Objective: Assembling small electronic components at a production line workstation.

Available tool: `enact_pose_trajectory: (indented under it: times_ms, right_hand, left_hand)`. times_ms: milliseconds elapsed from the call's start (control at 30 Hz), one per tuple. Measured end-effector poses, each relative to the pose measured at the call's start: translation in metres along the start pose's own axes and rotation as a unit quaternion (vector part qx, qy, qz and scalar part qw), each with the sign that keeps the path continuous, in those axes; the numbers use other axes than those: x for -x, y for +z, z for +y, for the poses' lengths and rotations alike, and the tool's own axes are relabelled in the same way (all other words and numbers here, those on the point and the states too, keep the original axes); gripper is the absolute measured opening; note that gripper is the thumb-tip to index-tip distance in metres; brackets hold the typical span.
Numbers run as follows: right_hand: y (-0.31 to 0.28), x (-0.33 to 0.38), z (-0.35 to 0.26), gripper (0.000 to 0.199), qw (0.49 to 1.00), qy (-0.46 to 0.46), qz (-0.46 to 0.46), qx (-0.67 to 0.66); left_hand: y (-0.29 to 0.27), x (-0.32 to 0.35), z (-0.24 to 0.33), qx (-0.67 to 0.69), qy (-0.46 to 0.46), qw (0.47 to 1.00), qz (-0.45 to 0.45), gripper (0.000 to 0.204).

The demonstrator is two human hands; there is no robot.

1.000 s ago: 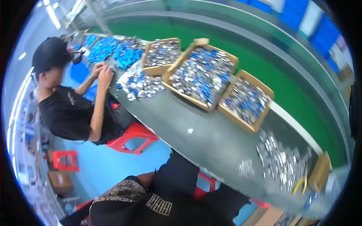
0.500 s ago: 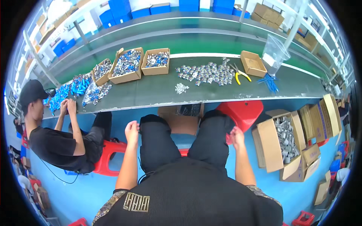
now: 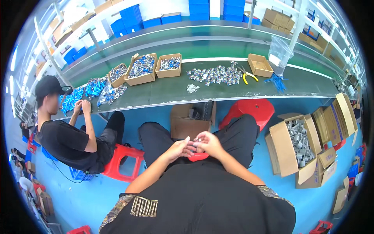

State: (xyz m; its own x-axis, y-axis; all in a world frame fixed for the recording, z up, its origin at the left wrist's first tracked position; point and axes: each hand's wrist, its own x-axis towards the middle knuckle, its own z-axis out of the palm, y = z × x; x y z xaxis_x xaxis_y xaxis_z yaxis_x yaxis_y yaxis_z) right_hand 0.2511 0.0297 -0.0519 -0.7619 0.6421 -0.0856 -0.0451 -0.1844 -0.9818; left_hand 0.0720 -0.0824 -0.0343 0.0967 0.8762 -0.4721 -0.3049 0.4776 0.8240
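My left hand point(image 3: 179, 150) and my right hand point(image 3: 209, 144) are close together above my lap, between my spread knees. The left fingers stretch out toward the right hand, and no object shows in them. On the right, thumb and forefinger are pinched around a tiny dark or shiny bit, too small to name. Beyond my hands, on the bench point(image 3: 156, 93), lie a wide patch of small metal parts point(image 3: 216, 75) and a little heap of tiny whitish pieces point(image 3: 192, 88). Yellow-handled pliers point(image 3: 248, 75) rest beside the patch.
Cardboard trays of metal parts point(image 3: 142, 69) stand left on the bench; an empty cardboard tray point(image 3: 260, 65), clear bag point(image 3: 279, 54) and blue ties point(image 3: 277, 80) are at right. A co-worker point(image 3: 68, 132) sits left. Red stool point(image 3: 249, 111) and carton of grey fittings point(image 3: 300, 142) stand on the floor.
Both my hands have swung inward from beside my thighs and met over my lap. My knees have spread wider. The view has shifted slightly.
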Motion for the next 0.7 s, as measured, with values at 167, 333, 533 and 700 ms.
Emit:
enact_pose_trajectory:
  times_ms: [167, 333, 533, 700]
  right_hand:
    - [0.020, 0.013, -0.001, 0.030, 0.954, -0.165, 0.002, 0.249]
    - [0.017, 0.021, -0.001, 0.031, 0.947, -0.174, -0.009, 0.270]
    - [0.034, 0.017, -0.027, 0.029, 0.952, -0.168, -0.013, 0.257]
    - [0.030, -0.007, -0.033, 0.027, 0.958, -0.157, -0.023, 0.238]
  left_hand:
    - [-0.005, 0.001, -0.008, -0.023, -0.029, 0.999, 0.035, 0.051]
    - [-0.005, 0.003, 0.000, -0.006, -0.027, 1.000, 0.014, 0.037]
    - [-0.011, 0.010, 0.014, -0.026, -0.016, 0.999, 0.025, 0.032]
    - [-0.017, 0.011, 0.024, 0.053, 0.006, 0.998, 0.046, 0.025]
